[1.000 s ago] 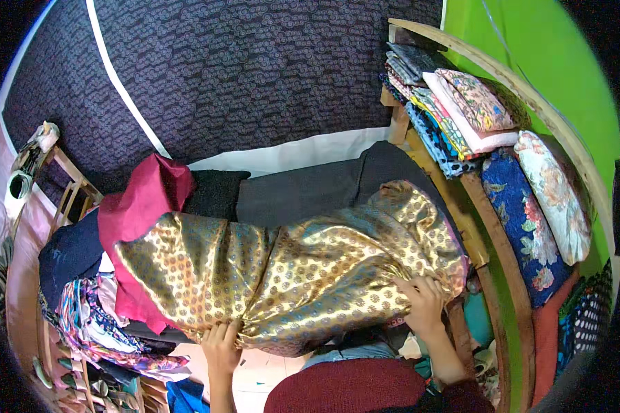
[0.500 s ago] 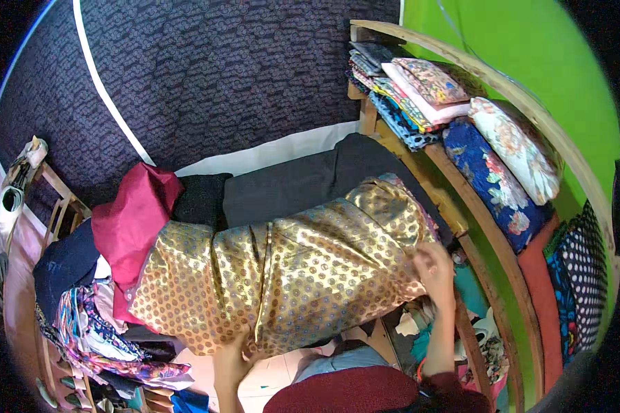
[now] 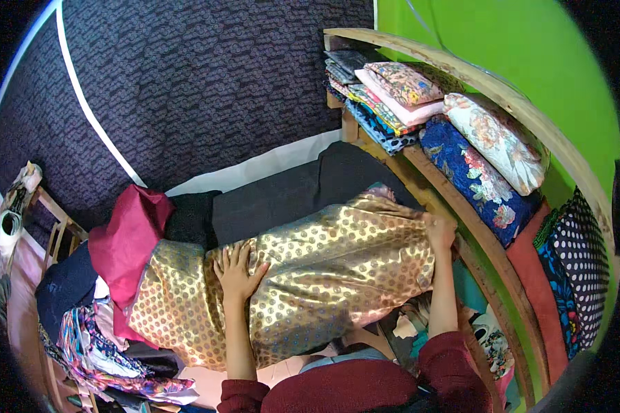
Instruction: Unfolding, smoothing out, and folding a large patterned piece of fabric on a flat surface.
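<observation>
A shiny gold fabric (image 3: 324, 275) patterned with small round dots lies spread across the surface in front of me. My left hand (image 3: 239, 272) rests flat on its left-middle part, fingers spread. At the fabric's far right corner, my right hand (image 3: 441, 232) is closed, gripping its edge and pulling it into creases. Beneath the gold fabric a plain black cloth (image 3: 262, 206) shows along the far side. A crimson cloth (image 3: 131, 224) lies bunched at the gold fabric's left end, partly covered by it.
Wooden shelves (image 3: 427, 165) on the right hold folded fabrics, a blue floral bundle (image 3: 482, 179) and a polka-dot cloth (image 3: 580, 255). Crumpled patterned clothes (image 3: 103, 344) lie at the lower left. A dark patterned curtain (image 3: 220, 82) hangs at the back.
My left hand has moved from the fabric's near edge up onto its middle and flattened. My right hand has moved to the right corner and closed on it, drawing the fabric flatter.
</observation>
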The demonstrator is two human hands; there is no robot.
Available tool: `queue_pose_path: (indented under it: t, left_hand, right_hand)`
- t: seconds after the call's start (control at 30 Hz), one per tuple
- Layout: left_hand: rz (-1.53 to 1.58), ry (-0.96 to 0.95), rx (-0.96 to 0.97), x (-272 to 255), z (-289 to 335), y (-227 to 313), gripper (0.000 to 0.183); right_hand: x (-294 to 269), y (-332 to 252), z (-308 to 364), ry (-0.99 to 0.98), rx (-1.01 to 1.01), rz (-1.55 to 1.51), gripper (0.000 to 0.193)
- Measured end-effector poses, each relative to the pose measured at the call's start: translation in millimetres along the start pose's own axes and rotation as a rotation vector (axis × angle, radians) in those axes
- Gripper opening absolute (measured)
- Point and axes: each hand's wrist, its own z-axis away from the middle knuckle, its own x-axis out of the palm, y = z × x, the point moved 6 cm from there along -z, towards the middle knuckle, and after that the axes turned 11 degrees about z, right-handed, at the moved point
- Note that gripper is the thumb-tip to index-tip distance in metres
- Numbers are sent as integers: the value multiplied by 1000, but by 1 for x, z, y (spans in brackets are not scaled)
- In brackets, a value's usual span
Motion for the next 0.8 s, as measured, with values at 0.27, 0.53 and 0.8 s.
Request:
queue_pose_path:
  t: [0.27,0.53,0.8]
  left_hand:
    - [-308,-232,-96,-13,-41,30,68]
    - [87,0,194,31,-95,55,45]
    - [377,-34,153,36,-98,16,48]
  right_hand:
    - [0,-38,-29,-164,-292,-333,33]
    - [11,-161,-44,-166,-609,-16,26]
    - [118,-68,-139,-311,374,-816,45]
